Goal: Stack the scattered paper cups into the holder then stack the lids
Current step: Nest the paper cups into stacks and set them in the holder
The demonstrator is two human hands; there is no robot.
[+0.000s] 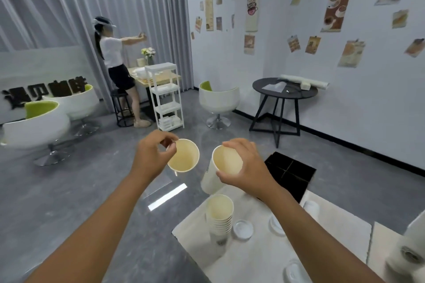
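Cups held apart, left hand, right hand, above table edge

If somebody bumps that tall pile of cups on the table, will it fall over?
Probably yes. The stack of cups is tall and narrow, standing free near the edge of the table, so a sideways knock could tip it. Being thin paper, it likely weighs little and would slide or topple easily, but shouldn't break.

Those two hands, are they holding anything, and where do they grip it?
Each holds a paper cup. The left hand pinches its cup at the rim; the right hand wraps the other cup just below its rim.
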